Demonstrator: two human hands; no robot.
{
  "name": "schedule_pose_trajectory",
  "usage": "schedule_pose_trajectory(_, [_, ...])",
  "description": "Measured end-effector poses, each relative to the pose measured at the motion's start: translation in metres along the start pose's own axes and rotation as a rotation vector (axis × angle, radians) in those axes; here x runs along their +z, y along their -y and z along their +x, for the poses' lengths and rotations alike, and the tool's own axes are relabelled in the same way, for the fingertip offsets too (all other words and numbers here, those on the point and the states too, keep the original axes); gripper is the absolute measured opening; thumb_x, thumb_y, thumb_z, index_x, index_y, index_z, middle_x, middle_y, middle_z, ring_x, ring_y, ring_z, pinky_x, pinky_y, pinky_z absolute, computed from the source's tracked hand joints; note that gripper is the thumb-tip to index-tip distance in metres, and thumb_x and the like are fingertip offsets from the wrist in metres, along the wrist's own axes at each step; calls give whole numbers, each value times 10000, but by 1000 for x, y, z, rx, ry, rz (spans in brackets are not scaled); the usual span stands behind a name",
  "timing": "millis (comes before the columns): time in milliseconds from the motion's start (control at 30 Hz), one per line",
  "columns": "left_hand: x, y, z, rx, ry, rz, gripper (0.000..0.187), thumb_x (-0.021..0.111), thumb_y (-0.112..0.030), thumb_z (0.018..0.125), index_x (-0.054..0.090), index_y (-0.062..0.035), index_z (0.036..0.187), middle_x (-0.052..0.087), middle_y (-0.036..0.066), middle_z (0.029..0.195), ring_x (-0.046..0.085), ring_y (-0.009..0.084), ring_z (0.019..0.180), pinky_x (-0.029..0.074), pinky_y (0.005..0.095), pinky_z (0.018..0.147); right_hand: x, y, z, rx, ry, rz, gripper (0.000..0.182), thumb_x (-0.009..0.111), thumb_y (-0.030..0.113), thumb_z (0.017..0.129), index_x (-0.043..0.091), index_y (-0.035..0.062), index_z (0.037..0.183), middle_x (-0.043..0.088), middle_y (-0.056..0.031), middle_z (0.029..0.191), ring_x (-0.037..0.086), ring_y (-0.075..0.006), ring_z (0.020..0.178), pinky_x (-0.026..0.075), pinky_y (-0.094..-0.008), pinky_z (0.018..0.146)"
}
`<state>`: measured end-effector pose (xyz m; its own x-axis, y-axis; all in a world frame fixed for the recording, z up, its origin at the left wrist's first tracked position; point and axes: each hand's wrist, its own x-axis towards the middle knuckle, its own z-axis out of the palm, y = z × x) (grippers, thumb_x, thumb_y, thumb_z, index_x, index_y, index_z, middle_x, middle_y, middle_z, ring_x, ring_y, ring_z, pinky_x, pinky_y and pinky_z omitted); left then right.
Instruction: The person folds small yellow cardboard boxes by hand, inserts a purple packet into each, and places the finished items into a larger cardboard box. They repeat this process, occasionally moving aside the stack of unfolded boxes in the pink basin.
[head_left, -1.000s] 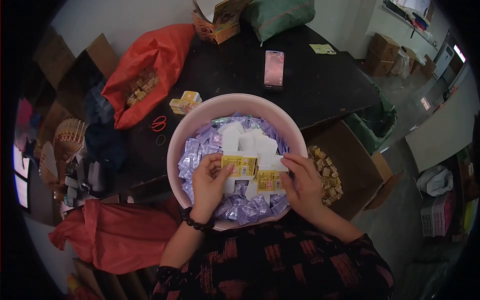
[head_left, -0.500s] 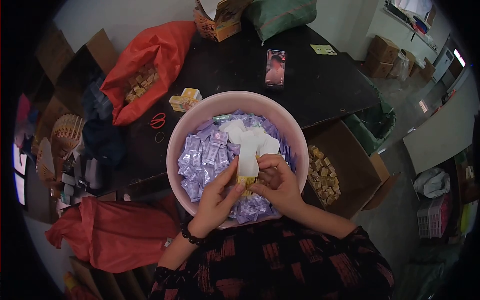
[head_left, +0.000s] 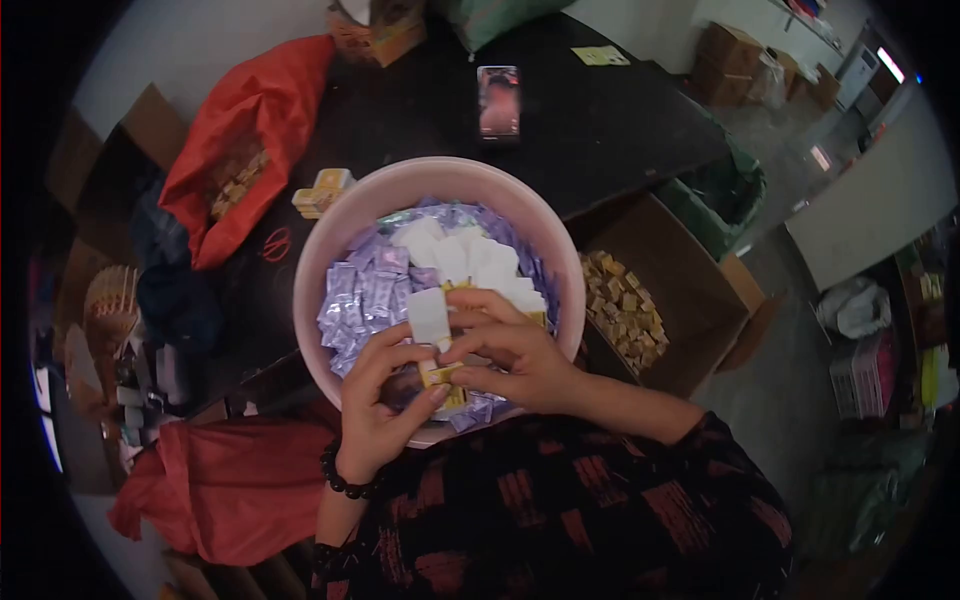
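Note:
Over a pink basin [head_left: 568, 270], my left hand [head_left: 375, 395] is closed around the lower part of a small yellow cardboard box [head_left: 435, 376]. A white flap [head_left: 429, 318] stands up from the box. My right hand [head_left: 525, 358] has its fingers bent against the box's right side and top, with the thumb near its front. The inside of the box is mostly hidden by my fingers. Purple foil sachets [head_left: 375, 285] fill the basin under my hands. Several more boxes with raised white flaps [head_left: 465, 252] lie on the sachets, beyond my hands.
On the black table [head_left: 610, 130] are a phone [head_left: 499, 105], red-handled scissors [head_left: 276, 244], yellow boxes [head_left: 323, 192] and a red sack [head_left: 265, 130] of small boxes. A carton [head_left: 705, 290] holding many small boxes [head_left: 622, 310] stands right of the basin. Another red sack [head_left: 225, 490] lies at left.
The view has shifted, so the surroundings sit further left. The box is tilted, and my right fingers have moved from its side up over its top, by the flap.

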<state>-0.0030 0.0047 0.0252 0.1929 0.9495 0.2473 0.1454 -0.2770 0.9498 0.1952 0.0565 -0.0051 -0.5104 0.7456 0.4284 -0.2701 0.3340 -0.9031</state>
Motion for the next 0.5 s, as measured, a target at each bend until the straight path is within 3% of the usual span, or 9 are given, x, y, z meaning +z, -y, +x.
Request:
schedule_pose_trajectory(67, [7, 5, -1, -14, -57, -141, 368, 662, 60, 816, 489, -11, 1133, 477, 168, 1287, 543, 222, 1154, 524, 320, 909, 1, 2, 3, -53, 16, -59, 176, 675, 13, 846, 628, 10, 1016, 602, -145, 1139, 564, -225, 1157, 451, -346, 982])
schedule_pose_trajectory(133, [8, 15, -4, -46, -121, -206, 416, 626, 84, 830, 391, -31, 1153, 463, 200, 1300, 535, 238, 1170, 499, 332, 949, 4, 3, 0, -92, -43, -128, 158, 664, 22, 859, 596, 5, 1002, 592, -145, 1150, 567, -203, 1149, 455, -340, 973])
schedule_pose_trajectory(200, [12, 14, -2, -56, -104, -222, 429, 623, 90, 832, 383, -33, 1166, 463, 201, 1305, 533, 240, 1173, 497, 335, 951, 5, 10, 0, 39, -70, 121, 190, 657, 24, 869, 558, 0, 1030, 599, -130, 1133, 576, -194, 1123, 458, -329, 959])
schedule_pose_trajectory(333, [21, 8, 0, -84, -81, -168, 488, 622, 105, 829, 354, -36, 1211, 458, 208, 1323, 525, 255, 1195, 487, 355, 970, 3, -10, -4, 128, -35, 289, 197, 622, -30, 874, 531, -8, 1048, 556, -89, 1080, 565, -138, 1063, 463, -273, 913])
schedule_pose_trajectory(500, [19, 10, -2, -31, -14, -194, 557, 628, 111, 825, 334, -48, 1271, 437, 209, 1362, 501, 271, 1236, 477, 390, 991, 2, -4, -6, 120, -110, 470, 182, 611, -64, 862, 559, -17, 1031, 546, -81, 1079, 564, -130, 1049, 471, -255, 889])
